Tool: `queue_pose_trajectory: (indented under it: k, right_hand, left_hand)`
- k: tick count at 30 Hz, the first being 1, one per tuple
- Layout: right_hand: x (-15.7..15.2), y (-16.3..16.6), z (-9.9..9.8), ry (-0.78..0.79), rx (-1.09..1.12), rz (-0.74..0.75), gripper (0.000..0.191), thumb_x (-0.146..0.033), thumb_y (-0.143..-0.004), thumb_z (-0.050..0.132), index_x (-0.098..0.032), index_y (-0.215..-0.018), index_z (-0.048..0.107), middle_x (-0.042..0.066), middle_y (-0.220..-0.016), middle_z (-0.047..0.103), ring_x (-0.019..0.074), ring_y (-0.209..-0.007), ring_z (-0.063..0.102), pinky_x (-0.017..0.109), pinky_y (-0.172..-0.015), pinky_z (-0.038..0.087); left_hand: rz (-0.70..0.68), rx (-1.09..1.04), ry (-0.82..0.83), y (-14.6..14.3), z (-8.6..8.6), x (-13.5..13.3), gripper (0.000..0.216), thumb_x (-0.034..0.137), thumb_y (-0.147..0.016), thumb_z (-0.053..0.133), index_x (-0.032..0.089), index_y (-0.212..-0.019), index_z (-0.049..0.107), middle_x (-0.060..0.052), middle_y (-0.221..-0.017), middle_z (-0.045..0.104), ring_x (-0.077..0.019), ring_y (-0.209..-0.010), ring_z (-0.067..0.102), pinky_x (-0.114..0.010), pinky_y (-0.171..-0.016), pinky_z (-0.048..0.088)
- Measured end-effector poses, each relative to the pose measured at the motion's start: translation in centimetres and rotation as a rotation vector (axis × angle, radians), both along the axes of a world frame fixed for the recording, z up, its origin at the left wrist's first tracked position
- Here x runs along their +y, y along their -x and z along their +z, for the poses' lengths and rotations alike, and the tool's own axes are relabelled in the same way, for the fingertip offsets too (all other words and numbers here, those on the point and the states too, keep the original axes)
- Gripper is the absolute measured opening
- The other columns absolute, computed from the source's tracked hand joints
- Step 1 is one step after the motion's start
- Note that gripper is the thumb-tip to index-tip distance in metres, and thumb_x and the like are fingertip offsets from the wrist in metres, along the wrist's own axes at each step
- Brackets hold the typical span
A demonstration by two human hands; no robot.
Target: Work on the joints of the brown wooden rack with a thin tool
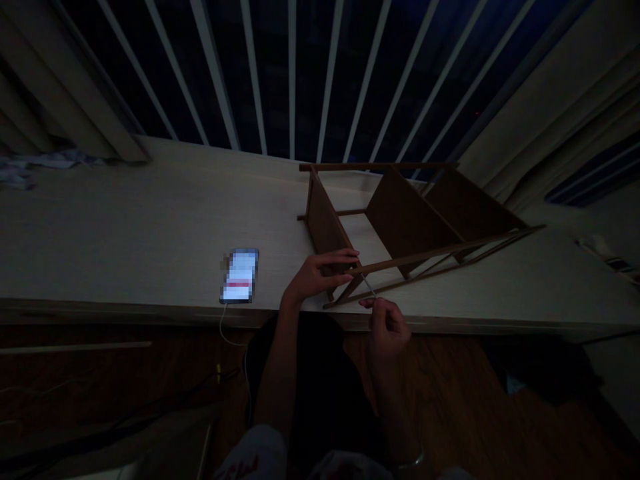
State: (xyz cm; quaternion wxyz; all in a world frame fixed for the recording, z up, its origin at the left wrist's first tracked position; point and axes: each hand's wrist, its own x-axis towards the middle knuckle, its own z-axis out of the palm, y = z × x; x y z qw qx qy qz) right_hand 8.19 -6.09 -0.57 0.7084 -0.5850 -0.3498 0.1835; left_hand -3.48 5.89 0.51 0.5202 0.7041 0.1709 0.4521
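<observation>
Right hand (389, 327) pinches a thin rod (369, 287) reaching the wooden rack (413, 223).

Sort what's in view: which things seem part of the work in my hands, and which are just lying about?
Likely in the work:
brown, wood-look shelf frame, touched by your left hand
thin, light-grey rod in your right hand

Likely just lying about:
rectangular phone, screen lit, with thin white cable
crumpled, whitish cloth on the pale, wood-grained ledge

The left hand (316, 275) extends its fingers while the right hand (389, 325) pinches.
</observation>
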Motion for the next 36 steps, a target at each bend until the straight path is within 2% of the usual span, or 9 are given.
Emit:
queue_pose_trajectory:
  k: [5,13,19,23,32,36]
  right_hand:
    - [0.1,-0.1,-0.1,-0.007,-0.024,0.023,0.020,-0.032,-0.081,0.054,-0.016,-0.069,0.056,0.003,-0.068,0.062,0.0132,-0.061,0.056,0.025,-0.056,0.041]
    - [0.2,-0.1,-0.3,-0.048,-0.057,0.077,0.017,-0.029,-0.080,0.055,-0.017,-0.068,0.056,0.000,-0.066,0.055,0.0124,-0.065,0.053,0.026,-0.060,0.042]
    - [0.1,-0.4,-0.6,-0.004,0.007,0.131,0.019,-0.034,-0.079,0.055,-0.017,-0.071,0.057,0.001,-0.068,0.058,0.0128,-0.063,0.054,0.026,-0.059,0.043]
    - [-0.2,-0.6,-0.8,-0.018,-0.011,0.187,0.014,-0.032,-0.078,0.057,-0.018,-0.080,0.060,0.003,-0.076,0.061,0.0142,-0.069,0.056,0.028,-0.062,0.044]
    - [-0.3,-1.2,-0.5,-0.048,-0.108,0.269,0.008,-0.025,-0.079,0.057,-0.019,-0.080,0.063,0.003,-0.079,0.061,0.0155,-0.077,0.056,0.030,-0.069,0.044]
    - [-0.3,-1.7,-0.9,-0.037,-0.091,0.237,0.007,-0.025,-0.076,0.061,-0.019,-0.078,0.062,0.002,-0.077,0.060,0.0147,-0.075,0.056,0.028,-0.068,0.045]
  left_hand:
    - [-0.003,0.001,-0.006,-0.1,-0.1,0.1,0.034,0.022,-0.069,0.067,0.021,-0.103,0.064,-0.008,-0.119,0.059,-0.0189,-0.116,0.051,-0.037,-0.101,0.038]
    - [0.000,-0.001,-0.003,0.0,0.0,0.0,0.034,0.022,-0.069,0.068,0.020,-0.102,0.064,-0.008,-0.119,0.059,-0.0194,-0.116,0.051,-0.037,-0.102,0.038]
    - [-0.010,-0.007,-0.005,0.1,-0.1,0.1,0.034,0.022,-0.069,0.067,0.021,-0.103,0.064,-0.009,-0.119,0.058,-0.0198,-0.116,0.051,-0.038,-0.100,0.040]
    - [-0.021,-0.026,0.003,0.0,-0.2,0.1,0.035,0.021,-0.069,0.068,0.021,-0.104,0.063,-0.009,-0.120,0.058,-0.0196,-0.116,0.051,-0.040,-0.103,0.037]
    - [-0.010,-0.017,-0.003,0.1,0.0,0.0,0.034,0.023,-0.069,0.068,0.020,-0.103,0.064,-0.009,-0.120,0.058,-0.0203,-0.116,0.050,-0.040,-0.102,0.038]
    - [-0.006,-0.013,0.005,0.1,0.1,0.0,0.034,0.024,-0.069,0.068,0.020,-0.102,0.064,-0.009,-0.119,0.058,-0.0205,-0.116,0.051,-0.039,-0.102,0.038]
